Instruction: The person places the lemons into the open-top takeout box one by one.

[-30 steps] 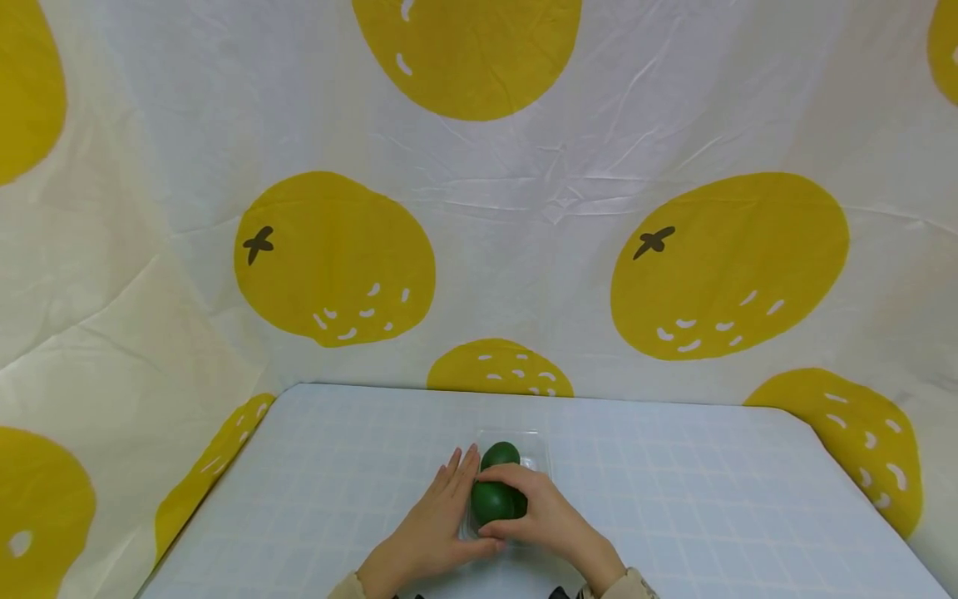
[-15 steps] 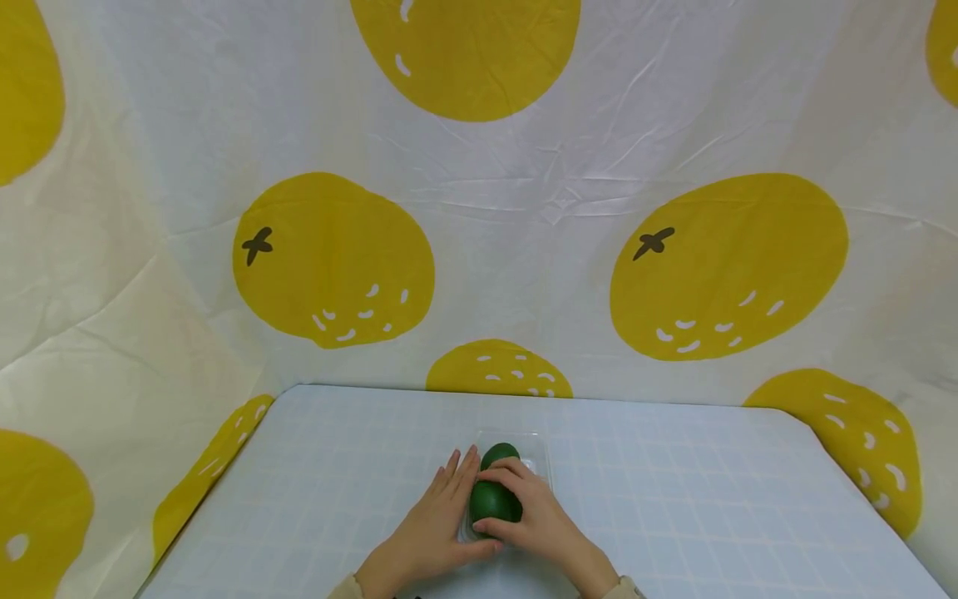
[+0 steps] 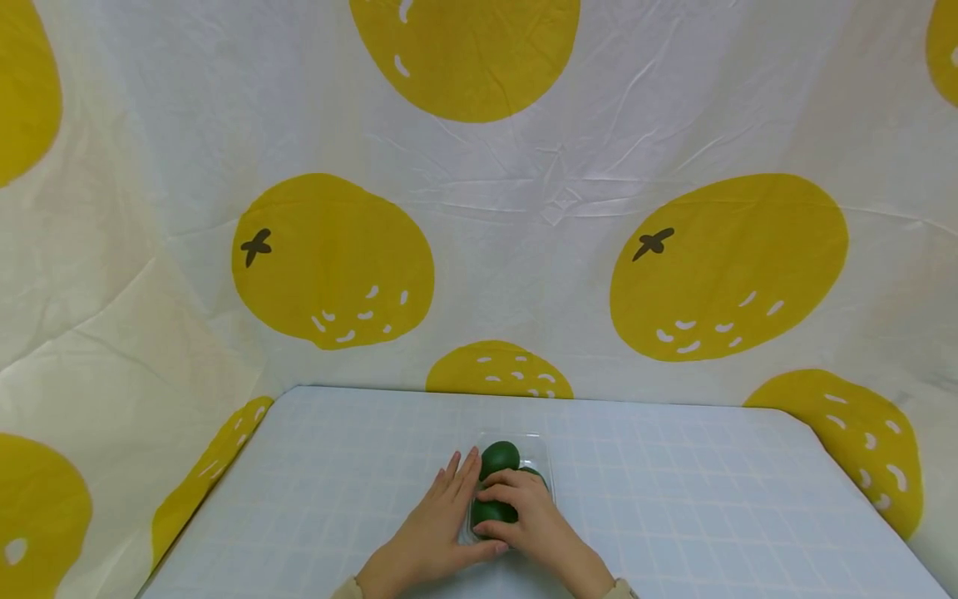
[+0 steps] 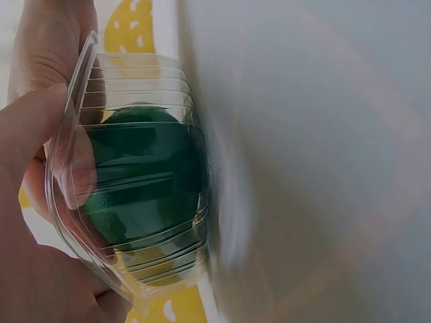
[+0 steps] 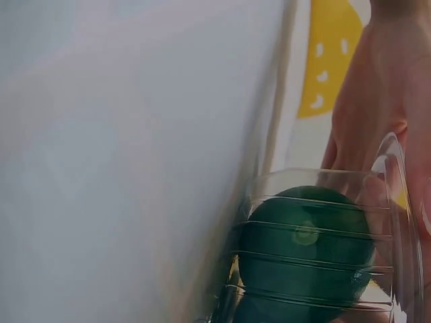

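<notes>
A clear plastic box (image 3: pixel 549 453) stands on the table, holding dark green, smooth, egg-shaped fruits. The rear fruit (image 3: pixel 500 458) lies at the box's far left. A front fruit (image 3: pixel 494 512) sits nearer me, between the fingers and thumb of my right hand (image 3: pixel 535 516), which curl over it from above. Behind my right knuckles peeks a third fruit (image 3: pixel 533 472), mostly hidden. My left hand (image 3: pixel 434 532) lies along the left wall of the box with fingers straight, its thumb across the near side. Through the ribbed wall, the left wrist view shows green fruit (image 4: pixel 145 168).
A pale blue checked cloth covers the table (image 3: pixel 696 499). Behind and at the sides hangs a white curtain (image 3: pixel 524 266) printed with big yellow fruits.
My right hand has shifted slightly left and lower over the front fruit. The rear fruit shows more fully, and a third one has come into sight on the right. My left hand stays put.
</notes>
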Tool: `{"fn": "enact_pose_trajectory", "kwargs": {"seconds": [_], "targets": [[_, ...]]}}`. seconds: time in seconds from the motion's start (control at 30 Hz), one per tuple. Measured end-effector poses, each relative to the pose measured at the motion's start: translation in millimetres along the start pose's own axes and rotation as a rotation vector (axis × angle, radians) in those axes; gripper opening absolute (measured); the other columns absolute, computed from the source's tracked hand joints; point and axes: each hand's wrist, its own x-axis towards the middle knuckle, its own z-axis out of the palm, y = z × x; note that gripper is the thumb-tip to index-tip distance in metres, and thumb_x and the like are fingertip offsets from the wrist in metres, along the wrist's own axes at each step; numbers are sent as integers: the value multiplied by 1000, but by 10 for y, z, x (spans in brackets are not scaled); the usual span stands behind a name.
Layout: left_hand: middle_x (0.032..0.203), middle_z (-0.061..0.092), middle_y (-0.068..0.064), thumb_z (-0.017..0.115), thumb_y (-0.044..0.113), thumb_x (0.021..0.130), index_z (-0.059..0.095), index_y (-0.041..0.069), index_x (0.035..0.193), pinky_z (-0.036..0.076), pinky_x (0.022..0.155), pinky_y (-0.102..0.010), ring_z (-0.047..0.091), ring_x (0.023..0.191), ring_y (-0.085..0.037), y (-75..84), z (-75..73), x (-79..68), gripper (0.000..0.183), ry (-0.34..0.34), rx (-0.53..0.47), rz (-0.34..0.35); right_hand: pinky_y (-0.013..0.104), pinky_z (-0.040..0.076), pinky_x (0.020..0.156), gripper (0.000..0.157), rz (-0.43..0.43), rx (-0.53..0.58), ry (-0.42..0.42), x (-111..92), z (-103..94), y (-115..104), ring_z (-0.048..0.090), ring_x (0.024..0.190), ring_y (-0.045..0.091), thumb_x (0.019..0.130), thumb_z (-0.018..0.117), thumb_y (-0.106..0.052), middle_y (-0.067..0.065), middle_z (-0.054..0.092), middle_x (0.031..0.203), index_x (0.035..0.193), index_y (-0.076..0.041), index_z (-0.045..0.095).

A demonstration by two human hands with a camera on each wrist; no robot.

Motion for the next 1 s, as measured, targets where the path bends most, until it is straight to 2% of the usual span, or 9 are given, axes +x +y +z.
{"fn": "enact_pose_trajectory", "kwargs": {"seconds": [0.23,0.37,0.5,0.6,0.67,0.8,0.9,1.0], "targets": [[166,5,-9,48,77,87,11,4,159,18,117,-59,3,151,-35,-20,12,-13,109,-5,7,-7,53,44,95,35,13,-20,-9,11,17,-11,60,110,21,81,81,-37,-2,67,117,109,-17,74],[166,2,-7,47,77,87,12,4,159,18,117,-59,1,151,-33,-25,18,-20,108,1,9,2,50,46,95,33,17,24,7,13,-12,-30,59,111,20,84,79,-36,-2,67,117,110,-16,73],[166,2,-7,48,75,88,11,5,159,17,117,-59,0,151,-33,-32,17,-11,107,-1,3,4,45,51,92,26,-13,103,54,21,-125,-59,61,109,20,90,75,-27,1,68,115,109,-11,73],[166,2,-8,50,74,89,9,6,159,17,117,-60,2,151,-35,-42,16,-5,106,-9,-1,0,44,54,89,22,-48,93,114,0,-277,-54,63,106,20,90,75,-20,2,69,113,109,-11,72],[167,1,-7,50,72,90,7,7,160,16,117,-60,1,151,-34,-50,1,-3,105,-7,-2,-4,44,55,88,24,-55,45,165,-31,-420,-27,64,106,18,89,76,-18,0,69,114,112,-13,71],[167,0,-3,45,70,94,7,9,160,14,118,-57,0,152,-30,-92,-75,-8,98,29,25,-21,47,54,87,38,-34,-108,292,-132,-757,68,64,107,20,83,80,-12,-1,69,116,119,-14,68],[167,2,-5,42,67,96,11,8,160,13,119,-55,0,152,-29,-159,-165,-34,92,72,47,-50,53,51,87,47,21,-225,367,-248,-992,159,63,109,27,78,82,-9,5,68,120,123,-9,67],[166,7,-9,42,62,99,14,8,160,12,120,-56,1,152,-30,-260,-248,-80,85,106,83,-87,61,47,84,51,86,-306,395,-388,-1183,270,59,112,36,76,82,-8,15,64,126,124,-5,65]]}}
